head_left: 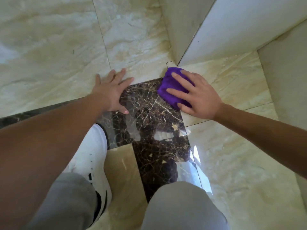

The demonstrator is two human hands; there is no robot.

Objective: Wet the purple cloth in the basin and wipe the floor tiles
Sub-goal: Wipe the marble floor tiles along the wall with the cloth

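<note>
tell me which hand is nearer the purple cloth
Right. The right hand lies flat on the purple cloth; the left hand rests on the floor tiles beside it, apart.

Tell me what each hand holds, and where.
Right hand presses flat on top of the purple cloth; left hand holds nothing, braced on the floor tiles.

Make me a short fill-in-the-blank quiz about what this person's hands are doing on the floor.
1. The right hand presses a cloth coloured ____.
2. The left hand lies flat on the ____, holding nothing.
3. The cloth sits by the corner of a white ____.
4. The shoe is mostly ____.

Missing words: purple; floor; wall; white
</note>
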